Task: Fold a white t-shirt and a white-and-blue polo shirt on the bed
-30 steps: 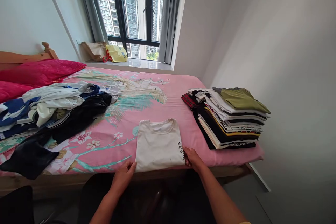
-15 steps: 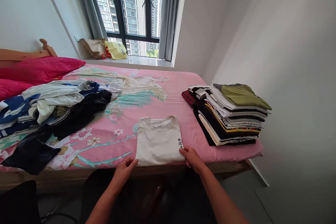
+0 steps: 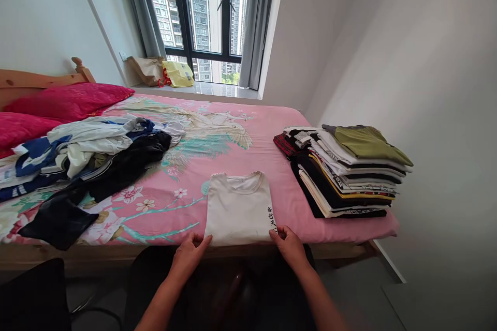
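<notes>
A folded white T-shirt (image 3: 238,212) lies flat at the near edge of the bed, its round collar pointing away from me. Dark written characters run down its right side. My left hand (image 3: 190,254) pinches the shirt's near left corner between thumb and fingers. At the near right corner, just below the characters, my right hand (image 3: 288,245) has the fabric in a similar pinch. Right of the shirt stands a tall stack of folded clothes (image 3: 349,176), topped by an olive-green garment (image 3: 368,144).
A loose heap of clothes (image 3: 93,150) covers the bed's left side, beside red pillows (image 3: 70,101). The pink floral sheet (image 3: 233,158) spreads between heap and stack. Paper and yellow bags (image 3: 177,73) sit on the windowsill. A black chair (image 3: 34,295) stands at lower left.
The view has shifted slightly left, so everything appears a little further right. Both hands keep hold of the shirt's near corners, and the shirt lies almost the same.
</notes>
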`<state>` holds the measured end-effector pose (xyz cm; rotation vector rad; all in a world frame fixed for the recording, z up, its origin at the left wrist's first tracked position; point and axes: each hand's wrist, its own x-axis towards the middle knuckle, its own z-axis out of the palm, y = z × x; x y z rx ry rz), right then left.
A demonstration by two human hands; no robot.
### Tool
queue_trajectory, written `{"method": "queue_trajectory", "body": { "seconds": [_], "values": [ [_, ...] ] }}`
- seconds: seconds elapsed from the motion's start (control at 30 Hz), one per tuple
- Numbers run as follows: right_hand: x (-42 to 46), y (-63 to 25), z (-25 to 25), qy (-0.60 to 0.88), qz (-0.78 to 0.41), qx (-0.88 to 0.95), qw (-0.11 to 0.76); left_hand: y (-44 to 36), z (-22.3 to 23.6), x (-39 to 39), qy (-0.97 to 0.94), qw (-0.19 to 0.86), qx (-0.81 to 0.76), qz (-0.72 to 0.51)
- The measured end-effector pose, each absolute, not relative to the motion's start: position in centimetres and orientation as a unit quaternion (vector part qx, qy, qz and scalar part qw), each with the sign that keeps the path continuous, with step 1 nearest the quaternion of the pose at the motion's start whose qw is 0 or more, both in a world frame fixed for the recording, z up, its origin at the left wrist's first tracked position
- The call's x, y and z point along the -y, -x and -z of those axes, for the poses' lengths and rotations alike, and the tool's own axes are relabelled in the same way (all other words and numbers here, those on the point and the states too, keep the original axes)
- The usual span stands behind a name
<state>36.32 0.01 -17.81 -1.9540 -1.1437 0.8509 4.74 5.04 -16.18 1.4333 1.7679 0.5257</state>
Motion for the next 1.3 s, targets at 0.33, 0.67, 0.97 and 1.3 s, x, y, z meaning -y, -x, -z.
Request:
{"method": "queue_trajectory", "body": {
  "seconds": [0.33, 0.67, 0.97, 1.3],
  "values": [
    [0.0, -35.1, 18.2, 0.74, -0.392, 0.453, 0.305, -5.3, 17.8, -5.0, -0.468, 0.504, -0.655, -0.314],
    [0.2, -34.7, 13.4, 0.704, -0.138, 0.499, 0.486, -9.9, 13.2, -5.5, -0.755, 0.177, -0.528, -0.346],
    [-3.8, -30.9, 17.6, 0.711, -0.123, 0.667, 0.185, -11.8, 16.9, -7.8, -0.843, 0.078, -0.527, -0.077],
    [-9.3, -31.1, 15.8, 0.759, -0.034, 0.622, 0.189, -10.6, 14.9, -13.7, -0.848, 0.093, -0.519, -0.06]
  ]
}}
